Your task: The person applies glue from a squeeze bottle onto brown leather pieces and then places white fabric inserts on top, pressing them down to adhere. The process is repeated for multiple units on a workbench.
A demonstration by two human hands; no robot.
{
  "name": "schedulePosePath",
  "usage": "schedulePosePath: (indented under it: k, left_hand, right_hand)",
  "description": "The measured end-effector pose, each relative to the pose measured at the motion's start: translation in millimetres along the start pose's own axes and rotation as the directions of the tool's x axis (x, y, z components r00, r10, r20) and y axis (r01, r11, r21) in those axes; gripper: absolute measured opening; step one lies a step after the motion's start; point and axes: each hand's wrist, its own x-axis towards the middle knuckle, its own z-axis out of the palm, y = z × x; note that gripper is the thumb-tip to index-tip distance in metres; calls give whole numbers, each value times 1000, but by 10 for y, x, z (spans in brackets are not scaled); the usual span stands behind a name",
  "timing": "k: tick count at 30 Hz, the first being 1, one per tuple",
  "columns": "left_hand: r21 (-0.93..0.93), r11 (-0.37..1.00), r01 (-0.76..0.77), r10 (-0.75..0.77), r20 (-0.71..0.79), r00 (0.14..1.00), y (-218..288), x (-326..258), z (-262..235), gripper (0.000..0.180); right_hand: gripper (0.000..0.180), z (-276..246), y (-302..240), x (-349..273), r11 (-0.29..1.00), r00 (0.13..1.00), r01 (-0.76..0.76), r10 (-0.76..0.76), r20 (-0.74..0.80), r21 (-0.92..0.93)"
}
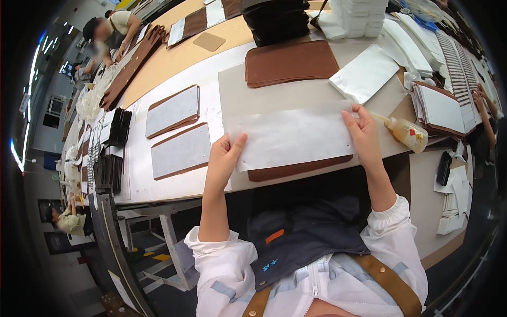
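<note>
Left hand: the left hand (224,158) is gripping the left end of a white sheet (293,136), thumb lying on top and fingers curled underneath.
Right hand: the right hand (362,134) is pinching the sheet's right end, fingers spreading over its upper right corner.
White sheet: it is stretching flat between both hands at the near edge of the worktable (174,187), covering most of a brown leather panel (296,170) whose lower strip is showing beneath it.
Glue bottle: a clear squeeze bottle (404,131) is lying tilted just beside the right hand.
Brown stack: a pile of brown panels (290,62) is sitting further back, toward the far edge.
White pad: a white folded piece (364,73) is resting to the right of that pile.
Grey-faced panels: two panels (177,132) are lying left of the left hand, well apart from it.
Other people: a person (113,31) is working at the far left corner.
</note>
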Motion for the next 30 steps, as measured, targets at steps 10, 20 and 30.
schedulePosePath:
  k: [10,20,30]
  left_hand:
    - [353,924,-146,191,-96,977,-216,-503,260,69]
    - [551,815,-178,354,-231,906,-389,-371,261,37]
    - [615,774,-149,351,-221,910,-412,-346,278,33]
  right_hand:
    - [19,-161,136,-178,953,998,-41,25,-56,-299]
    - [20,53,173,-70,935,988,79,-120,-101,-346]
    - [18,17,207,-21,920,981,116,-164,-101,-373]
